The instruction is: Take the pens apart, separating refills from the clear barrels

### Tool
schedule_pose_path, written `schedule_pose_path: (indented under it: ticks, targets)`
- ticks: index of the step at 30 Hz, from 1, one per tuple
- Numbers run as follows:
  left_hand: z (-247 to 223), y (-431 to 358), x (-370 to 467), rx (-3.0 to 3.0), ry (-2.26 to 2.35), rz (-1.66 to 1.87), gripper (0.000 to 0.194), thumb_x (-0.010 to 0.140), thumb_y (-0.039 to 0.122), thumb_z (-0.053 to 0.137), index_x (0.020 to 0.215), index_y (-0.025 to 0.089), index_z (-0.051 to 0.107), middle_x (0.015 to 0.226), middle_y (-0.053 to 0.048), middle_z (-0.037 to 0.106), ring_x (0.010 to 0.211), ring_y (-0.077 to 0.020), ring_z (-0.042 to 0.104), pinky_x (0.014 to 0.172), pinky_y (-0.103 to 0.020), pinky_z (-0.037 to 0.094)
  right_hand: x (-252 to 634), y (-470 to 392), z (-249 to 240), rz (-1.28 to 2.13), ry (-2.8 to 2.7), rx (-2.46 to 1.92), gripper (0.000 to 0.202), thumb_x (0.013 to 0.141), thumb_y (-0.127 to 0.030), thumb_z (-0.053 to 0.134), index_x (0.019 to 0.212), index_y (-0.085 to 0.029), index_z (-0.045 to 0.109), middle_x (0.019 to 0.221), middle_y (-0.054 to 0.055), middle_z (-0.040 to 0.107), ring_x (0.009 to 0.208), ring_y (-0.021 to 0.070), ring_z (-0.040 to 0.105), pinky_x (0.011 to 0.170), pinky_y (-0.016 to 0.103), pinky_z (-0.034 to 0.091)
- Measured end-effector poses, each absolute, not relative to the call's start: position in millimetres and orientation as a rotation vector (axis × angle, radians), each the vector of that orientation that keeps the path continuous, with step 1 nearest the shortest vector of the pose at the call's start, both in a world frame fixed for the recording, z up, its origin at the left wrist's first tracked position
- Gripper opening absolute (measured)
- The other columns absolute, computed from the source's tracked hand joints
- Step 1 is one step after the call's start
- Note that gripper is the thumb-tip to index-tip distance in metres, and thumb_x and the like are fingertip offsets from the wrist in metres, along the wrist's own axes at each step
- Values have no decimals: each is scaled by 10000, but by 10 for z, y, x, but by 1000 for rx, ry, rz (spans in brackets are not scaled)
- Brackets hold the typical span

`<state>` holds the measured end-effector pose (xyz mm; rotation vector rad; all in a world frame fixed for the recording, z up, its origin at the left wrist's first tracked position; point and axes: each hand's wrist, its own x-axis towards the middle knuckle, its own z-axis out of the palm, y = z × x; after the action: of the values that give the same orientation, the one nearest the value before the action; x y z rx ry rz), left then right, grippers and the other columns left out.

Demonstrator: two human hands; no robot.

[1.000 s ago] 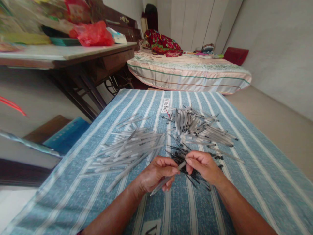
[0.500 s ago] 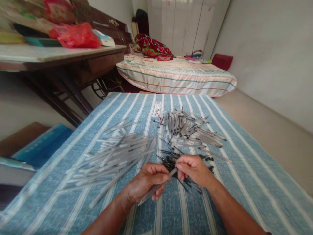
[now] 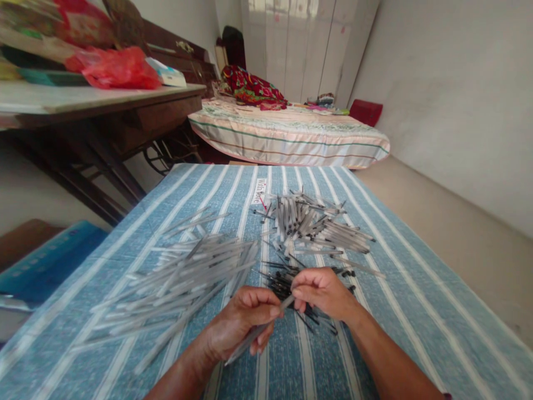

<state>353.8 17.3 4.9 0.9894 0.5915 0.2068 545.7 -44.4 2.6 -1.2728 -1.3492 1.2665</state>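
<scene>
My left hand [image 3: 245, 319] is closed around a thin grey translucent tube [image 3: 244, 345], which slants down to the left. At the tube's upper end, my right hand [image 3: 322, 291] pinches with thumb and forefinger; whether a smaller piece is between them is hidden. Beneath and behind my right hand lies a pile of thin black sticks [image 3: 281, 280]. A wide pile of grey tubes [image 3: 187, 272] spreads out on the left. Farther back on the right is a heap of tubes with dark ends [image 3: 341, 233].
A blue striped cloth [image 3: 400, 333] covers the table. Beyond it stands a bed [image 3: 291, 136]. At the left are a side table [image 3: 125, 99] with a red plastic bag [image 3: 120, 68] and a low blue box [image 3: 54, 264]. A "With love" label [image 3: 260, 190] lies at the far middle.
The whole view has shifted slightly, so the scene appears lower and farther left. Both hands keep nearly the same hold at the tube, with little other visible movement.
</scene>
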Motion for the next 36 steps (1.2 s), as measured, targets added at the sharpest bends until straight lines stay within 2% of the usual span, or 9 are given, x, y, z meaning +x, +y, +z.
schedule_pose_path:
  ticks: [3,5,12,16,18,22,28,36]
  targets:
    - [56,182,3533,1004,597,220,189,709,300,637,697,117,587,365,15,521,266,-82,421,296,-162,294,5459,-439,10,1198,-1396,-1353,386,798,-464,531,572,-151,529,459,-29,544,380,63,471,403,156,361]
    - [54,191,3525,1008,583,224,191,705,302,642,696,119,587,363,17,518,263,-79,411,302,-167,294,5456,-442,19,1203,-1403,-1339,395,807,-464,516,564,-153,517,451,-33,536,368,60,459,393,153,352]
    - [19,206,3495,994,537,211,185,712,299,635,713,119,590,369,17,519,266,-75,397,317,-176,300,5505,-447,3,1371,-1325,-1120,284,771,-417,591,733,-136,567,584,-1,617,493,80,549,472,164,393]
    - [8,210,3492,1002,527,206,204,713,319,635,706,120,590,360,17,514,259,-78,396,318,-176,296,5514,-439,-35,1454,-1253,-1073,346,702,-425,665,854,-126,581,640,16,644,539,101,586,493,178,408]
    - [7,208,3492,1009,536,210,204,725,321,624,715,120,593,362,16,516,260,-79,402,323,-177,303,5493,-438,-20,1417,-1265,-1116,339,703,-440,658,812,-126,592,601,4,626,511,92,565,494,180,413]
    - [13,200,3497,1007,544,199,187,729,305,622,711,123,588,364,15,522,261,-77,403,330,-179,317,5455,-440,25,1294,-1357,-1258,365,789,-461,542,617,-141,558,478,-26,552,407,60,483,423,154,362]
    - [20,212,3506,1027,560,190,191,731,304,610,717,114,598,365,8,524,263,-81,411,312,-172,306,5494,-429,-25,1402,-1274,-1136,250,742,-365,629,796,-128,570,596,6,633,502,90,578,426,148,358]
    - [40,227,3508,1046,599,193,208,715,318,623,717,113,589,370,8,532,274,-89,438,303,-162,296,5508,-423,-1,1334,-1249,-1190,108,725,-220,600,782,-132,575,625,9,636,521,92,584,476,170,422]
